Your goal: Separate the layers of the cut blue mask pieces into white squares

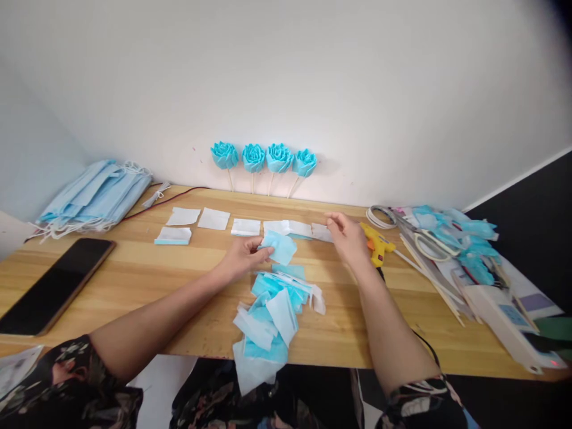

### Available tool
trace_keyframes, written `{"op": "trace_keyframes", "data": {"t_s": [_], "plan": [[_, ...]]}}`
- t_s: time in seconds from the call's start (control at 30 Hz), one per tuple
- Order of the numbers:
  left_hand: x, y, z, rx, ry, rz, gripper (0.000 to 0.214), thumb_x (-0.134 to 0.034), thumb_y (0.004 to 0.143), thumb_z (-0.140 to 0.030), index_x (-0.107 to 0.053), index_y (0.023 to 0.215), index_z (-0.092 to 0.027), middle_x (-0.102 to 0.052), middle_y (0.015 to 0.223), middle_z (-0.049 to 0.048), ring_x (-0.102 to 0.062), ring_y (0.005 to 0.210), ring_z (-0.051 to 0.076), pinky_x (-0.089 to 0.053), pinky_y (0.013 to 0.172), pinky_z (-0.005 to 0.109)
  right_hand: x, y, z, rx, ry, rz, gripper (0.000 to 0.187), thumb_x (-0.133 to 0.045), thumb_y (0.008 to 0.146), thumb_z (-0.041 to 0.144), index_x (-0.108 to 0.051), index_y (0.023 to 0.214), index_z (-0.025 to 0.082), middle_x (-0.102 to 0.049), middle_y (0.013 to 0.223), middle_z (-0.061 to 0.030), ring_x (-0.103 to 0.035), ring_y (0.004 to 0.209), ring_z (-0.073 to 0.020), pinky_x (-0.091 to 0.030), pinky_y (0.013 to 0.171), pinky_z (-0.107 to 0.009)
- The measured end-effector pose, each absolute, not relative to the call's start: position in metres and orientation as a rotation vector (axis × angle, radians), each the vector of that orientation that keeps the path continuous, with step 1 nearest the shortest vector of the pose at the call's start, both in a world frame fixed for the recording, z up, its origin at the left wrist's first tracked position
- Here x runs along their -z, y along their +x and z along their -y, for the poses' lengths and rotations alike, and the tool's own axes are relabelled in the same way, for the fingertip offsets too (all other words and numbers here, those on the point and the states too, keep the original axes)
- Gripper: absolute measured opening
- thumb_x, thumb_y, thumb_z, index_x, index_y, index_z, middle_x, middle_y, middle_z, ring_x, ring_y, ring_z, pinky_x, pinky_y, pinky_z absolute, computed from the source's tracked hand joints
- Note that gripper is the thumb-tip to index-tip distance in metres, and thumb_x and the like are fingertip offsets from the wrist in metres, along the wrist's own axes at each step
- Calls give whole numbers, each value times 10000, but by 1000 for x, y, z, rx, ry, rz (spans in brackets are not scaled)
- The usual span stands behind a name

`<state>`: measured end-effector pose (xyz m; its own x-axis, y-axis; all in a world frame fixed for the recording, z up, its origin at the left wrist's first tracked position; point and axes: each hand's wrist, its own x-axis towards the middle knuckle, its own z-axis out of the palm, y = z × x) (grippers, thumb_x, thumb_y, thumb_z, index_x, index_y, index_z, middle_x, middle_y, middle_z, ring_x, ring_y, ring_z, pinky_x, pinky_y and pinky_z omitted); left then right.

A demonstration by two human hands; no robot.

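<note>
Pinched between the thumb and fingers of my left hand [248, 257] is a light-blue mask-fabric piece [280, 246], held above the table. My right hand [347, 235] is closed, its fingertips at the right end of a small white fabric piece [320, 232] that partly disappears behind the hand. That piece ends a row of white-faced pieces [214, 218] laid out across the table. One folded piece [173, 236] sits in front of the row's left end. Below my hands, a loose heap of blue and white fabric pieces [281, 316] hangs over the table's front edge.
Several blue fabric roses [253, 158] on sticks lean against the wall. Face masks [96, 193] are stacked at the left, near a phone [58, 286]. To the right lie a yellow glue gun [378, 243], a tape roll [381, 217], scissors [433, 245], sticks and blue scraps [478, 256].
</note>
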<state>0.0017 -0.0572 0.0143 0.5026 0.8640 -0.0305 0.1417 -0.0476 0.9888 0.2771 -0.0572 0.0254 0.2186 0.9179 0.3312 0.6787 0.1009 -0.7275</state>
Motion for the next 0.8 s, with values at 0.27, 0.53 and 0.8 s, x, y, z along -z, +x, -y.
{"op": "trace_keyframes", "data": {"t_s": [0.27,0.53,0.8], "plan": [[-13,1,56,-661,1611,-878,333,-606,805,-474,-642,825,-143,-562,675,-3,-514,621,123,-392,595,239,-21,285,61,-121,-1969,2127,303,-638,836,203,-677,1136,194,-689,1202,-123,-605,1138,-295,-446,967,-414],[-8,0,54,-641,1714,-815,252,-546,856,-379,-614,751,-160,-553,676,-7,-487,635,125,-373,589,232,-20,292,32,-180,-1971,2154,259,-553,889,156,-675,1118,168,-691,1197,-135,-605,1125,-260,-415,993,-391],[-2,-1,51,-602,1767,-840,284,-553,865,-405,-649,812,-144,-598,698,-1,-542,683,143,-409,626,231,-40,311,-12,-330,-1981,2116,366,-400,998,392,-683,1093,180,-747,1065,-64,-665,937,-183,-481,792,-257]]}}
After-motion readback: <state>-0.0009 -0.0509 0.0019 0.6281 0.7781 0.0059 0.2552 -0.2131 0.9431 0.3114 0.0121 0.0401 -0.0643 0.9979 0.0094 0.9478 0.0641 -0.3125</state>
